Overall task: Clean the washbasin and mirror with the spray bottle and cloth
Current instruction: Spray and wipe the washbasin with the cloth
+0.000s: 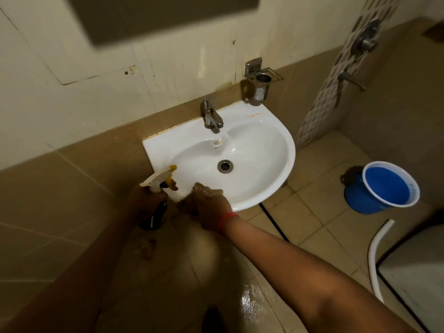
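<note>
one white washbasin (252, 150) at centre, on the tan wall. my right hand (211, 207) lies on its rim at 7 o'clock, grip unclear. my left hand (146, 200), at 8 o'clock, is wrapped around the spray bottle (157, 195). blue bucket (382, 188) stands at 3 o'clock.

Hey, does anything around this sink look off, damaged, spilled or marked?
A few things. The washbasin has orange streaks on its rim, behind the bowl on the right and along the right edge. The wall above is stained, with small holes left of the tap. The floor in front shines wet. The blue bucket sits tilted.
</note>
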Available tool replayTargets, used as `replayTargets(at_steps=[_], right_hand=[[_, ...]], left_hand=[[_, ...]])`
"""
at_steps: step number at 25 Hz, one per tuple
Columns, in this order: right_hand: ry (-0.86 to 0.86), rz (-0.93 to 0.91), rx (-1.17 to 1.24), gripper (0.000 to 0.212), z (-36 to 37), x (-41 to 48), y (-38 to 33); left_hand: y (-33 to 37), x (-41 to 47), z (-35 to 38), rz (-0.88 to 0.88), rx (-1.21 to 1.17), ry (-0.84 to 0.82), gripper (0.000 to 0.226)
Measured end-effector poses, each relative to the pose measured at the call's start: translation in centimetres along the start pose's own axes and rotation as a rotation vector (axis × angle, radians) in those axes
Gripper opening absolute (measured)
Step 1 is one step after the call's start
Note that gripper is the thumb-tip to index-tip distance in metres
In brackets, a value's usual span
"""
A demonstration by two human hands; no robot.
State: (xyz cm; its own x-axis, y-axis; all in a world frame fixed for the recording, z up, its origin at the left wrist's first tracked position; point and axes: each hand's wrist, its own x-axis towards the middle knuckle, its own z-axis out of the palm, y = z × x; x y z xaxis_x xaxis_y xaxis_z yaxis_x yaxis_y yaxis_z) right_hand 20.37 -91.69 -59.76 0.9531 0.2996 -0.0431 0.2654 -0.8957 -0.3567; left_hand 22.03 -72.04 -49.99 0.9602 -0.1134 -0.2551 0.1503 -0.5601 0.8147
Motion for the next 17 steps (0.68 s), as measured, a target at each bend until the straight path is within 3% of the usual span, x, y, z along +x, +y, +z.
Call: replayTargets(at_steps=[4,8,10,13,17], right_hand=[[0.085,0.050,-0.294,0.054,-2.0,-6.3,7.2],[0.301,0.334,-0.227,0.065,0.4,-9.6,8.8],[0.338,0.561,-0.051,0.072,1.1,-9.6,6.1],[0.516,0.867,0.435,0.078,0.5,-6.7,3.0],[0.778,1.131,0.838,0.089,-0.6,-3.2,2.7]], left_hand=[[3.4,-0.6,3.2,0.144,0.045,-0.044,0.043],[6.6,0.3,5.5,0.239,0.138,-0.105,0.050],[8.7,1.1,6.4,0.284,0.118,-0.180,0.058],[12.0,4.1,8.6,0.397,0.257,-0.317,0.079],[15.0,8.2,13.0,0.482,0.370,-0.505,0.056]])
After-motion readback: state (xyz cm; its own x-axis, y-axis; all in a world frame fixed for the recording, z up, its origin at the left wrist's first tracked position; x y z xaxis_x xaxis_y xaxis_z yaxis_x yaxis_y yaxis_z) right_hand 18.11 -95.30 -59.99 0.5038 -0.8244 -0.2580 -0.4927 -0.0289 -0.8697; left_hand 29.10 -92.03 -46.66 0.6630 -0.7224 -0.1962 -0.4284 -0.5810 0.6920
